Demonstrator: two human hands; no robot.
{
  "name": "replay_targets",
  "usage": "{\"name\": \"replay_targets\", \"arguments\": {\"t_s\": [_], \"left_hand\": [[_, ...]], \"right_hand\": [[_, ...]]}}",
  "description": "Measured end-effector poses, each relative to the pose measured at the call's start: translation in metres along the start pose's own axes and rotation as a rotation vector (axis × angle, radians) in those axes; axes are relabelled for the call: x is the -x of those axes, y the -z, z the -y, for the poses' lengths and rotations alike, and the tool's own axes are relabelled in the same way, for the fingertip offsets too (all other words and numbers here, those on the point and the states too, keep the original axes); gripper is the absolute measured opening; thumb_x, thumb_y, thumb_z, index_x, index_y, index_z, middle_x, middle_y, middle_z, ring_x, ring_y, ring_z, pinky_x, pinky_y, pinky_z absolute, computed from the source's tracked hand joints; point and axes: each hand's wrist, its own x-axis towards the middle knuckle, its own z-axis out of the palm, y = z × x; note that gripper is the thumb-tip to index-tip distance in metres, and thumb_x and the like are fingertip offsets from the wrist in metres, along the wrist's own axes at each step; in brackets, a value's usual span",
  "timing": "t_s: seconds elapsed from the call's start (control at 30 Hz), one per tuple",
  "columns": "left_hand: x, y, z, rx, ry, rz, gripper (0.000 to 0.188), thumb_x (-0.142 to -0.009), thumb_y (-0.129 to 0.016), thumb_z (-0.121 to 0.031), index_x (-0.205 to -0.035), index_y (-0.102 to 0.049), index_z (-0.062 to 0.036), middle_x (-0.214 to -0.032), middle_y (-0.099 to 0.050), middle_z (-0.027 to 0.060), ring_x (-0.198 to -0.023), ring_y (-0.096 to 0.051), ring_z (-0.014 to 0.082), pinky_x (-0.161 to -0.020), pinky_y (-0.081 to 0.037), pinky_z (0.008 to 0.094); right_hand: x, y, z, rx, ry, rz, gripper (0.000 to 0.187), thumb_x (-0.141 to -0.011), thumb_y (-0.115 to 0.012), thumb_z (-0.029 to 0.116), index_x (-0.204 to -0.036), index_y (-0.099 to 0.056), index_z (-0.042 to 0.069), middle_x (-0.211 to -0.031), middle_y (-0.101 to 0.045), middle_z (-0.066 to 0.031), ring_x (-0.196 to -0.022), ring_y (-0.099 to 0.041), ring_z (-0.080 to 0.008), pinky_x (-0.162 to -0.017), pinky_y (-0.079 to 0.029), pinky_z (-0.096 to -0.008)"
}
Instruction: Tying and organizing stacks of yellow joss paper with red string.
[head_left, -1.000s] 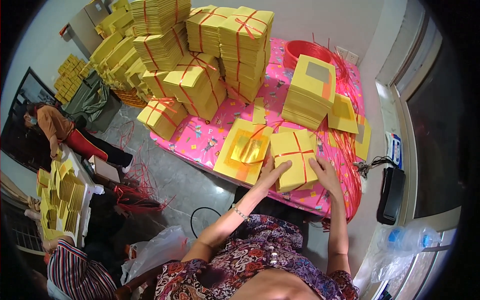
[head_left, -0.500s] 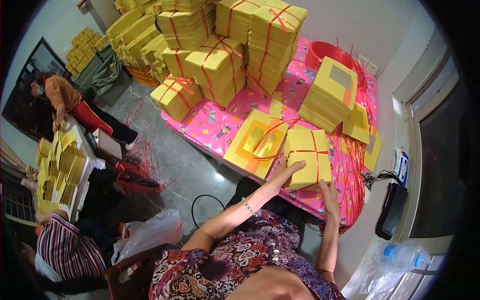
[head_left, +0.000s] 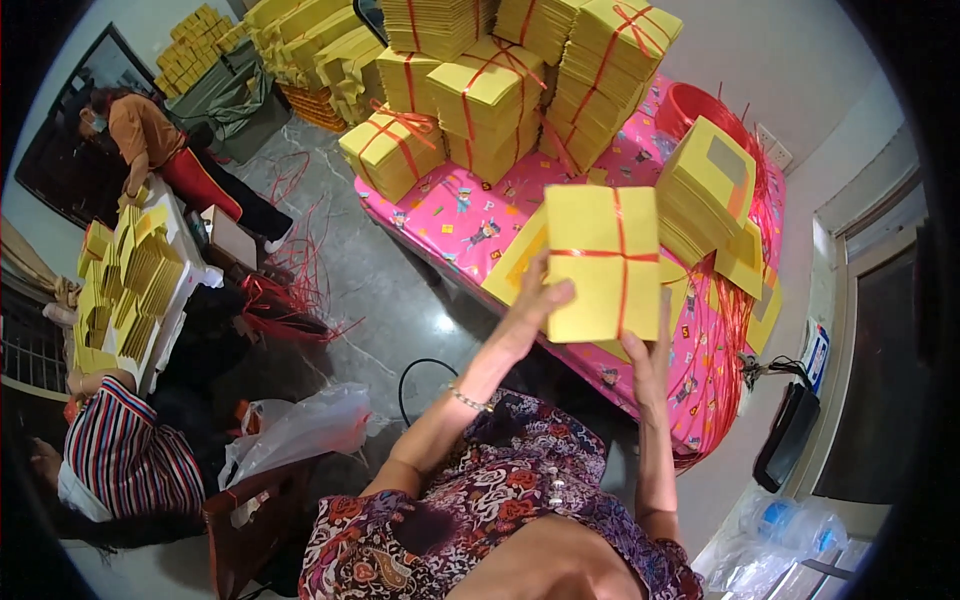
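Observation:
Raised between my two hands is a bundle of yellow paper sheets, tied crosswise with red plastic ribbon. My left hand grips its left side, thumb lying over the top face. At the near right corner, my right hand holds the edge with the thumb up and fingers along the side. Beneath the bundle, partly hidden by it, a yellow sheet with an orange and gold panel lies on the pink patterned table cover. A tall loose stack of yellow sheets stands just beyond on the right.
Tied yellow bundles are piled at the table's far side. Red ribbon strands hang over the right edge from a red coil. On the left, a person in brown and another in stripes work at a white table.
Both hands have lifted the tied bundle off the pink table and moved it away from me, its top tilted more toward me. The view has shifted slightly.

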Motion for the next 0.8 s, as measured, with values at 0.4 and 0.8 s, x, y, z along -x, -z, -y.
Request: {"name": "replay_targets", "arguments": {"t_s": [0.4, 0.8], "left_hand": [[0.031, 0.141, -0.091, 0.100, -0.051, -0.341, 0.062, -0.086, -0.061, -0.036, -0.132, -0.042, 0.0014, -0.126, -0.054, 0.0131, -0.114, -0.055, 0.0228, -0.099, -0.042, 0.0353], [-0.040, 0.176, -0.185, 0.332, -0.351, -0.435, 0.064, -0.081, -0.061, -0.044, -0.133, -0.047, -0.0087, -0.127, -0.056, 0.0109, -0.115, -0.055, 0.0288, -0.099, -0.043, 0.0467]], "right_hand": [[-0.047, -0.178, 0.003, -0.205, 0.040, 0.308, 0.079, -0.081, -0.073, 0.034, -0.135, -0.033, -0.006, -0.132, -0.041, -0.0212, -0.123, -0.045, -0.0300, -0.103, -0.038, -0.0396], [-0.093, -0.176, 0.028, -0.116, 0.245, 0.329, 0.057, -0.086, -0.067, 0.028, -0.132, -0.044, 0.003, -0.129, -0.047, -0.0160, -0.125, -0.044, -0.0268, -0.102, -0.039, -0.0386]]}}
